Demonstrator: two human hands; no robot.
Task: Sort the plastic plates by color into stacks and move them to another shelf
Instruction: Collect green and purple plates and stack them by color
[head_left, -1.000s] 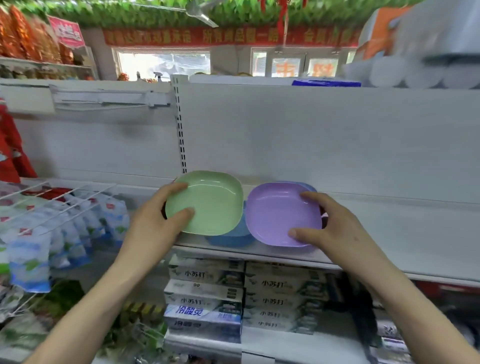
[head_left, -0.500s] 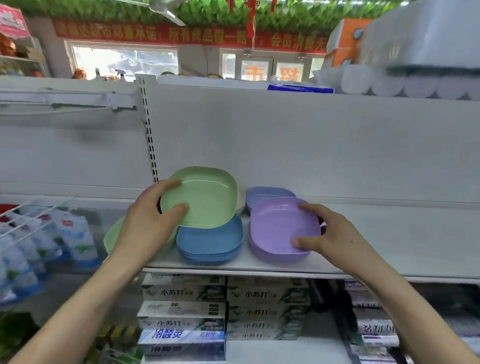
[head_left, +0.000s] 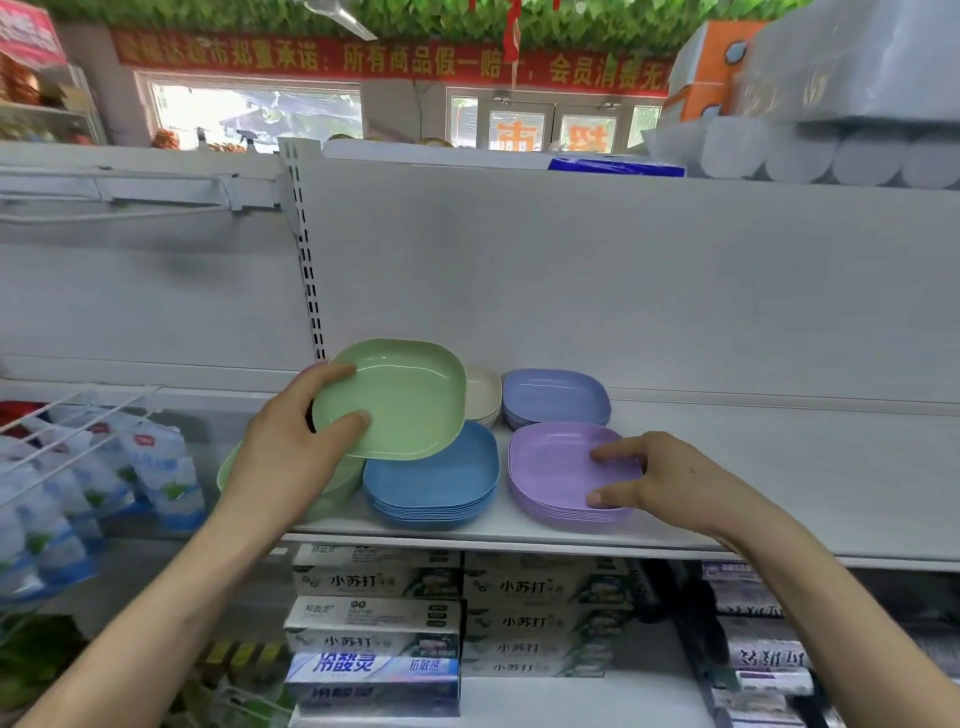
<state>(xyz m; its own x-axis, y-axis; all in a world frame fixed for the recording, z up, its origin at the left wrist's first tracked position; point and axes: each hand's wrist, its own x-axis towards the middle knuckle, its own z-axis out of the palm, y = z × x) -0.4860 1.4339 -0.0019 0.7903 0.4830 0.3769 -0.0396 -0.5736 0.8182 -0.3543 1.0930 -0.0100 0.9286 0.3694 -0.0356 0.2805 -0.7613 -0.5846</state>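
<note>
**Writing.** The cartons (head_left: 519, 587) under the shelf (head_left: 779, 467) carry the printed characters "小苏打". One blue-and-white carton (head_left: 371, 670) at the lower left reads "冷酸灵". A red banner (head_left: 395, 60) along the ceiling line shows yellow characters, among them "所有商品假一赔". The labels on the hanging bags (head_left: 156, 467) at the left are too blurred to read.

**Plates.** All plates are rounded squares with a shallow raised rim and a matte plastic finish. The blue ones look faintly speckled.

**Left grip.** The left grip (head_left: 280, 457) grasps one green plate (head_left: 400, 400) by its left rim, with the thumb on the inner face and the fingers curled over the far edge. The plate is tilted and overlaps the green stack (head_left: 343, 480) and the blue stack (head_left: 436, 478). Whether it touches the blue stack cannot be told.

**Right grip.** The right grip (head_left: 670, 483) grasps the purple plate (head_left: 550, 457) at its right rim, with the thumb on the near corner and the forefinger on the inner face. This plate lies on top of the purple stack (head_left: 561, 512), at the front edge of the shelf, just beside the blue stack.

**Rear row.** A pale blue-violet stack (head_left: 556, 397) stands against the white back panel (head_left: 571, 270). A cream stack (head_left: 483, 395) stands to its left, partly hidden by the green plate.

**Above.** Wrapped paper rolls (head_left: 831, 156) lie on the top shelf at the right.
</note>
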